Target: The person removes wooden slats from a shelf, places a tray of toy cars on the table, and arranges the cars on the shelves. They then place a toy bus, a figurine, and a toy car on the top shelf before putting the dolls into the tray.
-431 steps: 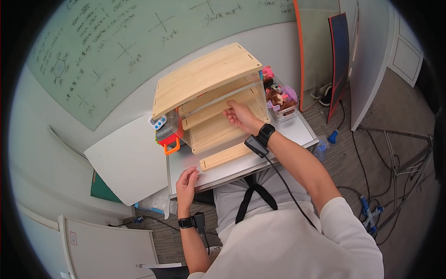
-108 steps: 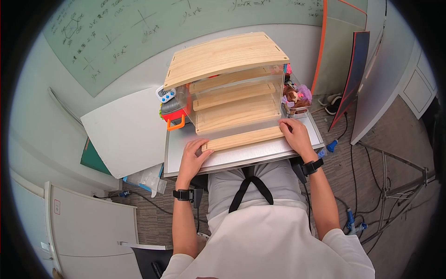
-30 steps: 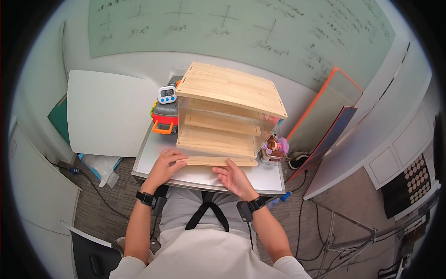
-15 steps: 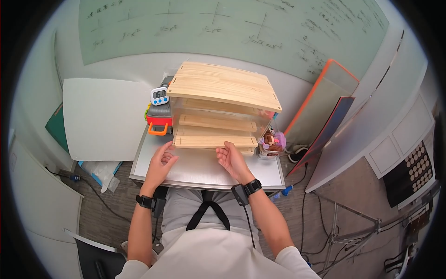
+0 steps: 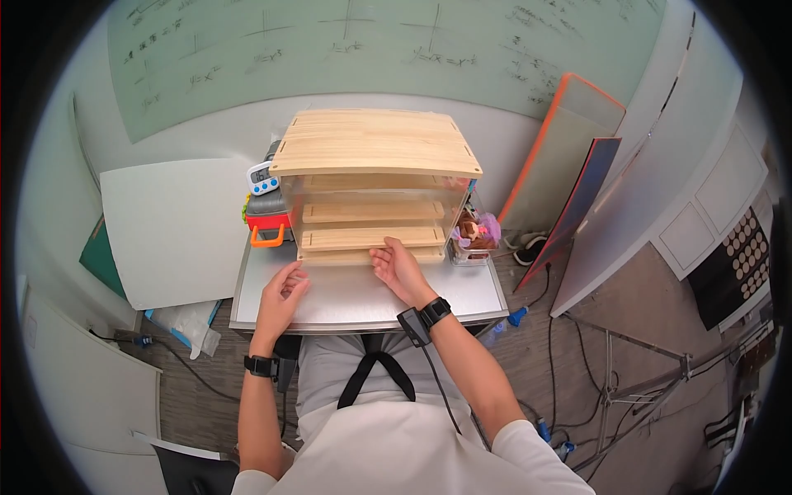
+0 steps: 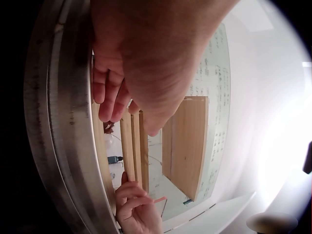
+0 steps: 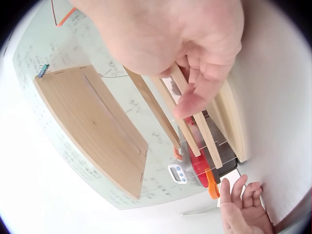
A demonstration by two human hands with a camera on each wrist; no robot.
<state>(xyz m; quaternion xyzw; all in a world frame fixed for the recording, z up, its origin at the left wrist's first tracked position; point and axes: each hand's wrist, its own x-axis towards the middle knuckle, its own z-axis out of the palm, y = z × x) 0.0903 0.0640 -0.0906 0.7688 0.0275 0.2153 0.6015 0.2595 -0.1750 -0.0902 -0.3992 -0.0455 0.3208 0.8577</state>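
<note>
A display shelf with a light wooden top (image 5: 375,142) and clear sides stands on the table, wooden shelves spanning its inside. My right hand (image 5: 400,271) pinches the front edge of the lowest loose shelf board (image 5: 342,240), thumb above and fingers below. That board sits inside the frame, just over the wooden base (image 5: 330,258). In the right wrist view the board's edge runs between thumb and fingers. By the front left corner, my left hand (image 5: 279,304) is relaxed with fingers loosely bent and holds nothing.
A red and grey toy case (image 5: 268,221) with an orange handle stands left of the shelf, a white timer (image 5: 262,176) on top. At the right is a clear box of dolls (image 5: 474,235). The metal table edge (image 5: 363,323) runs close to the body.
The loose board lay on the table before the shelf with both hands at it. It has gone up and into the frame; the left hand has let go, the right still pinches it.
</note>
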